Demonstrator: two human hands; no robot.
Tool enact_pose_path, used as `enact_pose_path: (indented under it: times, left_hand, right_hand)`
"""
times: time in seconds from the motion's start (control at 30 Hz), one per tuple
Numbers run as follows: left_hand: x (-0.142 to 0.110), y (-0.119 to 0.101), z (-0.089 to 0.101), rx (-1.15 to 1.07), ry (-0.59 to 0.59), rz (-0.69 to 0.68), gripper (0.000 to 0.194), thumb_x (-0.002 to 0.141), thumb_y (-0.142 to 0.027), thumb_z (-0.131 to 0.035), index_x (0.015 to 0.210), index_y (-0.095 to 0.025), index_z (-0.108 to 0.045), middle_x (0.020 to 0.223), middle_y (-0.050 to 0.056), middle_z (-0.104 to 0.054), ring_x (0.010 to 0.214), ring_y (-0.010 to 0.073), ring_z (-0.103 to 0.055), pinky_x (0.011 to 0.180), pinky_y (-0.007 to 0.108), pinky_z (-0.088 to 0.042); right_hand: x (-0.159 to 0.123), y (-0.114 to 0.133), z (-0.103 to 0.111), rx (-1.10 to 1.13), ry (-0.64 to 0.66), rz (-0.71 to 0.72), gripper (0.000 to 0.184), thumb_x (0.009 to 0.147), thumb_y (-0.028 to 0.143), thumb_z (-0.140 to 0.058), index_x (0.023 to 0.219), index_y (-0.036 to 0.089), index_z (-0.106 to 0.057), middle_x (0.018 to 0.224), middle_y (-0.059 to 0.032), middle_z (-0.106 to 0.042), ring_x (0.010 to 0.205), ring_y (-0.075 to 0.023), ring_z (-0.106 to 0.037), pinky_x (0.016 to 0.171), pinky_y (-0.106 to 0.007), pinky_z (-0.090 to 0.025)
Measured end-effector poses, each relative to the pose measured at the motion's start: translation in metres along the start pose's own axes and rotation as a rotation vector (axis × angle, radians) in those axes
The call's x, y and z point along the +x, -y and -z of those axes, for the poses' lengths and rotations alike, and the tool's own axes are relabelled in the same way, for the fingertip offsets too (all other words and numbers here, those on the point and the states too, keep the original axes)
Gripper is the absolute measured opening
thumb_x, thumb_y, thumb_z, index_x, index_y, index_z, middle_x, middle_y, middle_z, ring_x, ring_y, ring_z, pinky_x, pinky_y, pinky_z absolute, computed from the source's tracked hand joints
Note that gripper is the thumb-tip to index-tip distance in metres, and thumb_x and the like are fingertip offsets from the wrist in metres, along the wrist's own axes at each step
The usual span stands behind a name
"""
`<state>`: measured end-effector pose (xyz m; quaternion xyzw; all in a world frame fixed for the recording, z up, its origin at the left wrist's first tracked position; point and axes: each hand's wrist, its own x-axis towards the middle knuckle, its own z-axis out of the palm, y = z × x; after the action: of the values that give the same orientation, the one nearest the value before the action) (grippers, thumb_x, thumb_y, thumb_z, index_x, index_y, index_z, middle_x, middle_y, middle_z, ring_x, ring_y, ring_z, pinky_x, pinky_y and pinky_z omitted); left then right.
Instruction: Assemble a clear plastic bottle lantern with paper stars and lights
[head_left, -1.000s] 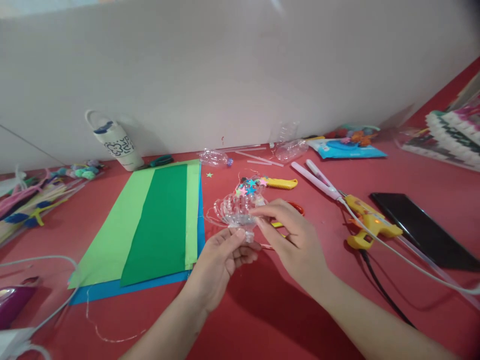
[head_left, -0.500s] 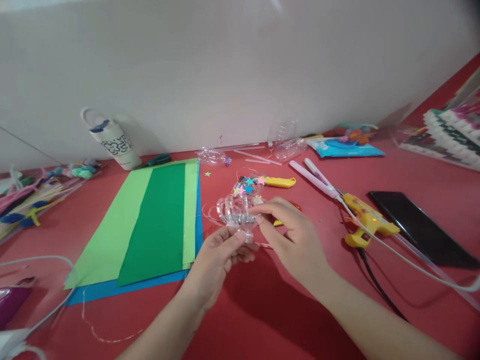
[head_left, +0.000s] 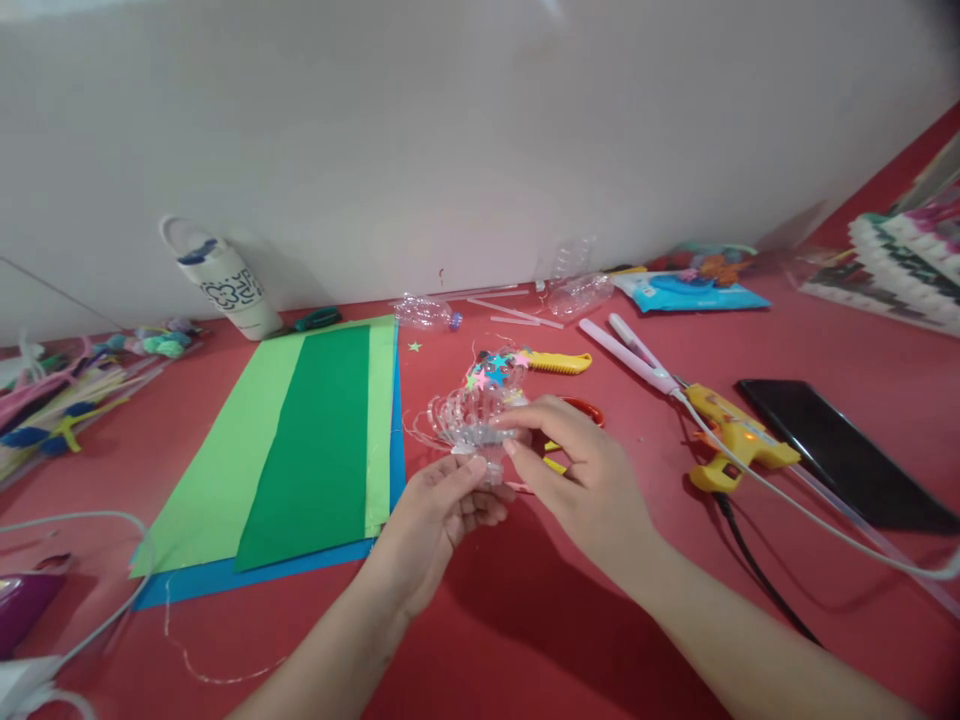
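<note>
A clear plastic bottle top [head_left: 474, 432], cut into curled strips, is held upright over the red table. My left hand [head_left: 442, 495] is closed around its neck from below. At its right side, my right hand [head_left: 577, 470] pinches the rim of the piece between thumb and forefinger. Just behind it lie several pink, blue and green paper stars [head_left: 495, 370] on clear plastic. A yellow box cutter [head_left: 559, 362] and red-handled scissors [head_left: 585, 408], partly hidden by my right hand, lie close by.
Green and blue sheets [head_left: 307, 450] cover the left of the table. A yellow glue gun [head_left: 739, 440], a pink flat iron [head_left: 630, 358] and a black phone [head_left: 847, 450] lie right. A white bottle [head_left: 232, 290], a clear bottle piece [head_left: 426, 312] and a wipes pack [head_left: 697, 293] stand or lie near the wall.
The bottle top has turned slightly in my hands, and its strips look more fanned out. My right hand has shifted a little left. The other things have stayed put.
</note>
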<state>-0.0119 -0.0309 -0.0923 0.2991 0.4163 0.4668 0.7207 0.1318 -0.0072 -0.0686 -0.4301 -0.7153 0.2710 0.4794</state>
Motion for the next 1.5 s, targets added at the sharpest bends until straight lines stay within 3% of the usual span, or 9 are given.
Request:
enact_pose_path:
  times: [0.17, 0.37, 0.6, 0.87, 1.23, 1.5]
  left_hand:
    - [-0.001, 0.000, -0.002, -0.001, 0.027, -0.003, 0.016, 0.082, -0.029, -0.061, 0.081, -0.014, -0.065, 0.076, 0.004, -0.066, 0.063, 0.0101, -0.057, 0.064, 0.023, -0.044]
    - [-0.002, -0.002, -0.004, -0.011, 0.027, 0.008, 0.016, 0.081, -0.029, -0.062, 0.078, -0.013, -0.064, 0.073, 0.004, -0.064, 0.061, 0.0100, -0.056, 0.064, 0.023, -0.044]
    - [-0.001, 0.001, -0.003, -0.001, 0.024, 0.014, 0.017, 0.081, -0.030, -0.062, 0.077, -0.014, -0.064, 0.069, 0.003, -0.064, 0.061, 0.0097, -0.056, 0.063, 0.022, -0.043]
    - [0.000, -0.002, -0.002, -0.054, 0.011, 0.019, 0.016, 0.080, -0.029, -0.063, 0.077, -0.014, -0.066, 0.071, 0.002, -0.065, 0.060, 0.0095, -0.057, 0.064, 0.023, -0.044]
    - [0.000, 0.000, -0.001, -0.038, -0.014, 0.019, 0.019, 0.079, -0.032, -0.063, 0.077, -0.014, -0.065, 0.071, 0.004, -0.066, 0.062, 0.0103, -0.056, 0.064, 0.023, -0.043]
    - [-0.002, -0.002, -0.002, -0.050, 0.002, 0.017, 0.017, 0.080, -0.031, -0.062, 0.077, -0.014, -0.064, 0.070, 0.002, -0.064, 0.061, 0.0090, -0.056, 0.064, 0.022, -0.044]
  right_hand:
    - [0.000, -0.001, -0.002, -0.076, -0.016, 0.047, 0.012, 0.077, 0.008, -0.056, 0.075, 0.021, -0.058, 0.069, 0.0031, -0.055, 0.063, -0.0104, -0.053, 0.056, -0.022, -0.042]
    - [-0.003, -0.005, -0.004, -0.202, -0.065, 0.297, 0.013, 0.080, 0.008, -0.052, 0.077, 0.021, -0.055, 0.072, 0.0005, -0.056, 0.066, -0.0121, -0.052, 0.060, -0.025, -0.043]
    - [-0.001, -0.007, -0.005, -0.216, 0.018, 0.139, 0.015, 0.076, 0.007, -0.056, 0.070, 0.020, -0.050, 0.068, 0.0026, -0.051, 0.064, -0.0113, -0.050, 0.059, -0.024, -0.041]
    - [-0.002, -0.013, -0.005, -0.309, -0.043, 0.385, 0.012, 0.083, 0.009, -0.052, 0.080, 0.020, -0.056, 0.076, -0.0022, -0.058, 0.074, -0.0152, -0.055, 0.068, -0.029, -0.046]
    - [-0.005, -0.013, -0.010, -0.249, 0.017, 0.289, 0.014, 0.085, 0.013, -0.047, 0.077, 0.019, -0.056, 0.073, -0.0019, -0.058, 0.070, -0.0145, -0.055, 0.064, -0.028, -0.045]
    - [-0.005, -0.013, -0.009, -0.252, -0.012, 0.344, 0.012, 0.083, 0.010, -0.050, 0.079, 0.020, -0.055, 0.074, -0.0016, -0.058, 0.070, -0.0144, -0.054, 0.064, -0.028, -0.046]
